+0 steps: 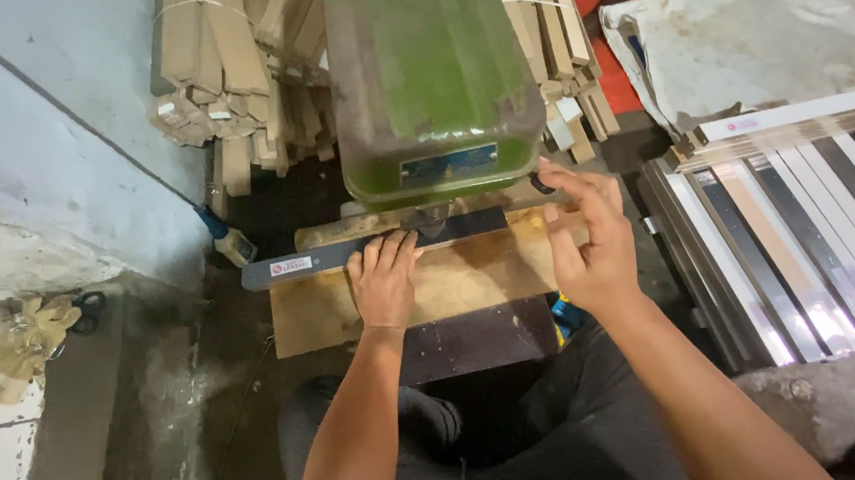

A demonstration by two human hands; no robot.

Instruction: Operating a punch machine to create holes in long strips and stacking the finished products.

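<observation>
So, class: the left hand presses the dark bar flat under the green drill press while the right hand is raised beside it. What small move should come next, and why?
Probably the right hand reaching to the machine's side. The left hand already pins the dark bar on the wooden board beneath the green drill press, and the right hand is open and empty, fingertips close to the housing.

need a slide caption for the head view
Left hand presses a dark metal strip on a wooden board under a green drill press; right hand reaches toward its side.
</observation>
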